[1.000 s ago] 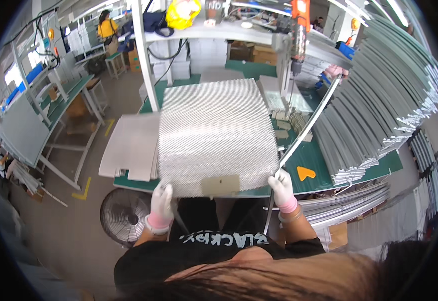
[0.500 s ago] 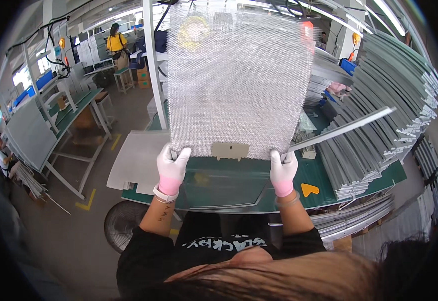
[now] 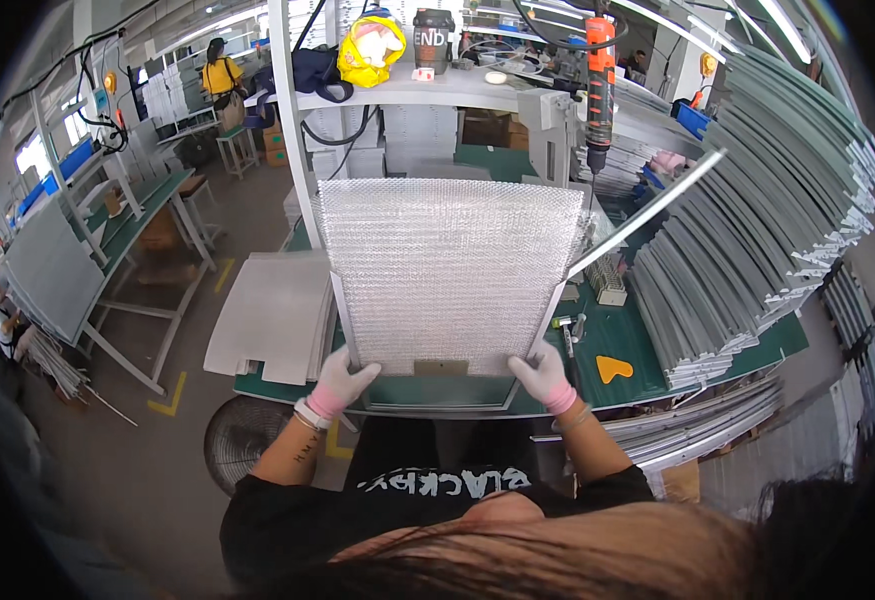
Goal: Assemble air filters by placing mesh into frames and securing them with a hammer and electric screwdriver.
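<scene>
A silvery metal mesh panel [image 3: 447, 270] stands tilted over the table in front of me. A beige rectangular plate [image 3: 440, 367] is at the middle of its lower edge. My left hand [image 3: 342, 382], in a white and pink glove, is closed on the lower left corner. My right hand [image 3: 543, 378], gloved alike, is closed on the lower right corner. Thin metal frame bars [image 3: 554, 318] run along both sides of the mesh, and the frame's near bar [image 3: 437, 408] lies at the table edge. A longer metal strip [image 3: 652, 210] slants up to the right.
A tall stack of grey metal bars [image 3: 747, 220] fills the table's right side. An orange flat piece [image 3: 614, 369] lies on the green table [image 3: 647, 395]. Pale sheets [image 3: 262, 315] rest at left. A power screwdriver [image 3: 598, 90] hangs near the shelf [image 3: 457, 92]. A floor fan [image 3: 242, 440] stands below.
Both hands have come down and nearer to me with the mesh panel, which now sits lower between the frame bars. The shelf and hanging screwdriver behind it have come into view.
</scene>
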### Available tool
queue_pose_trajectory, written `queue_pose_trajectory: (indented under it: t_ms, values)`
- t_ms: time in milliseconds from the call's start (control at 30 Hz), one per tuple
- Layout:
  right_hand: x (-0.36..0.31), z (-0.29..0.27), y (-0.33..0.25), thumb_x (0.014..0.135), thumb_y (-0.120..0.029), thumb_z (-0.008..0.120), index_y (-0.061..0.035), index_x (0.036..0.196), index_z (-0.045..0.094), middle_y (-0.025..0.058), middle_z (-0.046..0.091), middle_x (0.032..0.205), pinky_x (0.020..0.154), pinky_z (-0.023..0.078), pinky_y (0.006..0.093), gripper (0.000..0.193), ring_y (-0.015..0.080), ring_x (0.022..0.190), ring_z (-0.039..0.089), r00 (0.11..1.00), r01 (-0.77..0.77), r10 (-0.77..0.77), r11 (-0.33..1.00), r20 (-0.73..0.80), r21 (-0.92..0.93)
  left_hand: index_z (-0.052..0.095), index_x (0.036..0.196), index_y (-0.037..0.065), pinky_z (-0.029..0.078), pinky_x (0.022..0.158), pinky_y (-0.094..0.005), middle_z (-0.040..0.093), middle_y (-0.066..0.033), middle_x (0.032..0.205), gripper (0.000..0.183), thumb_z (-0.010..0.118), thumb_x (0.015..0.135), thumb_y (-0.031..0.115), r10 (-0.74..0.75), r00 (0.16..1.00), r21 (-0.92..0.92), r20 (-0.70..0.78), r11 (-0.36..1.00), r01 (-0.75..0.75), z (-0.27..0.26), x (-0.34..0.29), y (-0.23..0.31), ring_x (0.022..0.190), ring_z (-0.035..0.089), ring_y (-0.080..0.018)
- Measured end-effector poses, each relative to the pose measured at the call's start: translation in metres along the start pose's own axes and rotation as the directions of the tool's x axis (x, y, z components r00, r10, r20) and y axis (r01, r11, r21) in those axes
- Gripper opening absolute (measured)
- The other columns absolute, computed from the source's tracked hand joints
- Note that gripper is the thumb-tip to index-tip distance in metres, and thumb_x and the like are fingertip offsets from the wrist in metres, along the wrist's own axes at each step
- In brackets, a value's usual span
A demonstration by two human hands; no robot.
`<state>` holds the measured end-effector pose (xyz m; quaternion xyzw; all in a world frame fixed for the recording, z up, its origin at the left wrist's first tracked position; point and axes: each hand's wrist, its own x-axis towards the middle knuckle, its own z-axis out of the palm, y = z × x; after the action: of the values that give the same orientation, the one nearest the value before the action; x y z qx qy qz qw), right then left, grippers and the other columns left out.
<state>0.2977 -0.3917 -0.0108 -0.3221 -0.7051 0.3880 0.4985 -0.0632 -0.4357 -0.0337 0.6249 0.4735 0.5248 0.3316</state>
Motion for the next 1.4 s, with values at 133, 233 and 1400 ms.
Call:
queue_pose_trajectory:
  t_ms: [133,233,1400]
  values:
    - [0.052,-0.007,-0.063,0.088,0.002,0.054,0.002,0.11,0.057,0.0002,0.062,0.096,0.076,0.046,0.0223,0.023,0.0057,0.084,0.054,0.966,0.068,-0.052,0.996,-0.254,0.053,0.052,0.127,-0.004,0.045,0.096,-0.0302,0.063,-0.0053,0.115,0.043,0.056,0.084,-0.004,0.139,0.987,-0.399,-0.079,0.903,-0.159,-0.015,0.046,0.069,0.107,0.058,-0.0135]
    - [0.056,-0.007,-0.069,0.093,-0.002,0.057,-0.0003,0.103,0.059,-0.0041,0.06,0.086,0.07,0.042,0.0201,0.01,0.0025,0.075,0.049,0.937,0.141,-0.125,0.99,-0.326,0.028,0.056,0.121,-0.004,0.047,0.089,-0.0275,0.065,-0.0043,0.108,0.033,0.058,0.088,-0.001,0.13,0.978,-0.298,-0.166,0.938,-0.175,-0.005,0.049,0.087,0.099,0.059,-0.0106]
    - [0.034,-0.007,-0.088,0.098,-0.019,0.058,-0.0023,0.097,0.053,0.0123,0.064,0.082,0.064,0.052,0.0325,0.018,0.0197,0.07,0.062,0.916,0.356,-0.329,0.93,-0.228,0.088,0.057,0.1,0.0,0.05,0.073,-0.0342,0.063,-0.0138,0.088,0.021,0.067,0.081,0.001,0.511,0.836,-0.436,-0.198,0.718,-0.542,0.003,0.028,0.11,0.074,0.06,-0.0224]
